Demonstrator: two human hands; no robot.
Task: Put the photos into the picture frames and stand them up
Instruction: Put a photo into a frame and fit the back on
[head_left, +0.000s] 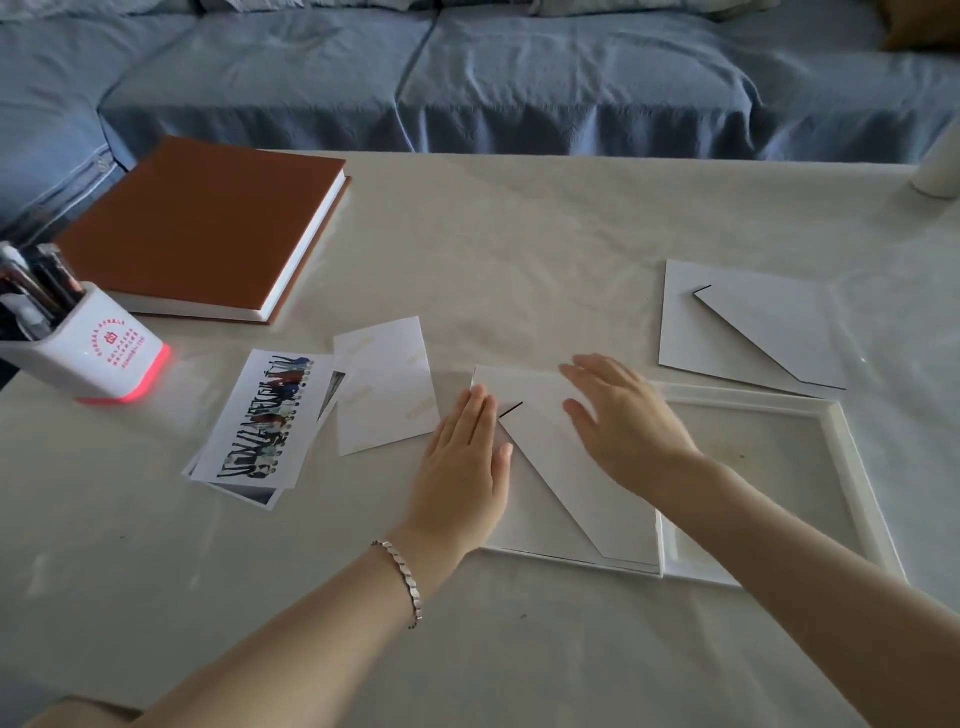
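A white picture frame (550, 556) lies face down near the table's front, its white backing board with a cut-out stand flap (550, 457) set in it. My left hand (462, 462) lies flat on the board's left edge, fingers straight. My right hand (623, 421) is spread flat over the board's upper right part. A second white frame (852, 467) lies open-backed to the right, its glass showing. Its loose backing board (748, 322) lies beyond it. Several photos (260, 421) are fanned out to the left, one face down (384, 384).
A brown hardcover album (208, 223) lies at the back left. A white pen holder (78, 338) with a red glowing base stands at the left edge. A white cylinder (940, 166) stands at the far right. A blue sofa (467, 78) runs behind the table.
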